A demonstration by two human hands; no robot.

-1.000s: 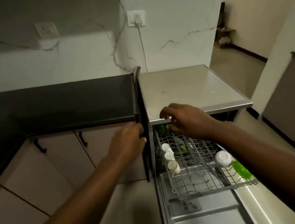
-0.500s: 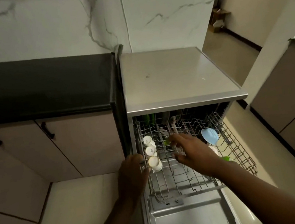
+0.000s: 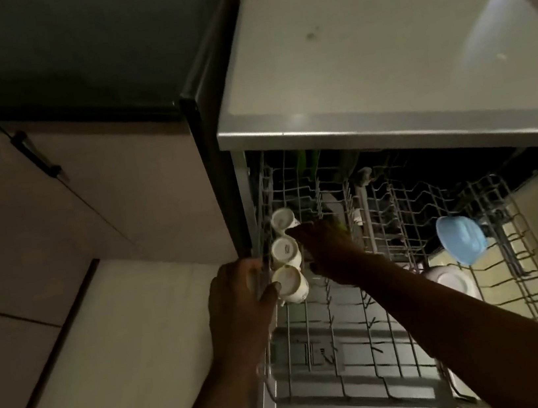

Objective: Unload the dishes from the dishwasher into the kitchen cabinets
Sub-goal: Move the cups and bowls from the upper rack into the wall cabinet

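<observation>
At the left edge of the pulled-out rack (image 3: 406,378), three white cups (image 3: 285,250) lie in a row, mouths turned toward the camera. The left hand (image 3: 239,298) is at the rack's left rim; its thumb touches the nearest cup, and the other fingers seem curled around the rim wire, though the dim light makes this uncertain. The right hand (image 3: 327,247) reaches into the rack just beside the middle cup. Its fingers point away from the camera and are hidden behind the hand, so I cannot tell if they hold something. A small green thing shows just past this hand, too dark to name.

Toward the right side of the rack stands a blue bowl (image 3: 461,239), tilted on the prongs, and a white plate (image 3: 453,281) lies near it, closer to the front edge. The dishwasher's steel top (image 3: 377,50) is above, and the cabinet (image 3: 69,197) with a black handle is to the left, its door closed.

I judge that the step is to take the first cups. It is better to hold each cup around its body, lift it straight off the prongs so the handle does not catch on the wire, and keep the left hand steady on the rim so the rack does not roll. The cabinet door must be opened before carrying.
</observation>
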